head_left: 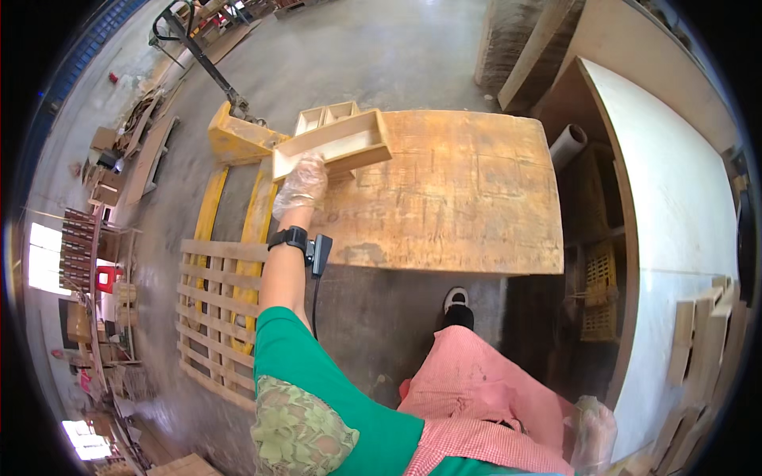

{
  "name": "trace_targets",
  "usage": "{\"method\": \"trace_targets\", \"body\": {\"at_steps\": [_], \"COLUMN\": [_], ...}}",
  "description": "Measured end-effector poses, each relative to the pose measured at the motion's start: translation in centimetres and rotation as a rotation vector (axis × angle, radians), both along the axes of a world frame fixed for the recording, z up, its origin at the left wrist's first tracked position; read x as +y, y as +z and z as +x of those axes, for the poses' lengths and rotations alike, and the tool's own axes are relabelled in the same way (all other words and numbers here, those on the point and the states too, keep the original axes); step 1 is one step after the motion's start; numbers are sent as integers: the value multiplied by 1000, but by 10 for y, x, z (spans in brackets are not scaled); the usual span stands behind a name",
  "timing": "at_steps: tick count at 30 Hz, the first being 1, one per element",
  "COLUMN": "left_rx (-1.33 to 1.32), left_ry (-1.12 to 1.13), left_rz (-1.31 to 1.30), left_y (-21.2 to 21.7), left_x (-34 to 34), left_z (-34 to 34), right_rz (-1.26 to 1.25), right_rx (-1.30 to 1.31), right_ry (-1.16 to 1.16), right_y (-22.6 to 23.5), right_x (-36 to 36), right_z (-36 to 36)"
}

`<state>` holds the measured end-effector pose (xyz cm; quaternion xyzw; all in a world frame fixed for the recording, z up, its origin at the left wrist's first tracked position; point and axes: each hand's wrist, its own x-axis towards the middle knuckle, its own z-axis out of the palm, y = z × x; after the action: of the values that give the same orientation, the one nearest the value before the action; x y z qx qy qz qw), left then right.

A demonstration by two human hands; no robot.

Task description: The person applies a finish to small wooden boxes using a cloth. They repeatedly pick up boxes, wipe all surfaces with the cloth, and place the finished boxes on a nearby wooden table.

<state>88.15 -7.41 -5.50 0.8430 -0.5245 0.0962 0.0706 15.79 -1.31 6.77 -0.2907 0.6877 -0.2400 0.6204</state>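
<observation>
My left hand (301, 185), in a thin clear glove, reaches out and grips the near edge of a shallow open wooden box (332, 143) at the left end of a worn wooden table (460, 198). Behind that box sits a second, smaller wooden box with two compartments (325, 117). A black strap with a small device is on my left wrist. My right hand (594, 432), also gloved, hangs low at the lower right beside my red checked apron and holds nothing that I can see.
A yellow pallet jack (238, 170) is pushed under a wooden pallet (218, 317) left of the table. A large white board (675, 214) leans at the right, with wooden pieces (702, 349) stacked near it. Concrete floor lies beyond.
</observation>
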Motion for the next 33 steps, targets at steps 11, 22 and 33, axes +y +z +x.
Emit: {"method": "trace_targets", "body": {"at_steps": [11,22,33], "left_rx": [-42,-80,241], "left_ry": [221,285,34], "left_rz": [-54,-6,-39], "left_y": [-87,-123,-120], "left_x": [-107,-115,44], "left_z": [152,148,-30], "right_rz": [85,127,-125], "right_rx": [-23,57,-37], "right_ry": [91,236,270], "right_y": [-71,-94,-20], "right_x": [-82,-98,-23], "right_z": [89,127,52]}}
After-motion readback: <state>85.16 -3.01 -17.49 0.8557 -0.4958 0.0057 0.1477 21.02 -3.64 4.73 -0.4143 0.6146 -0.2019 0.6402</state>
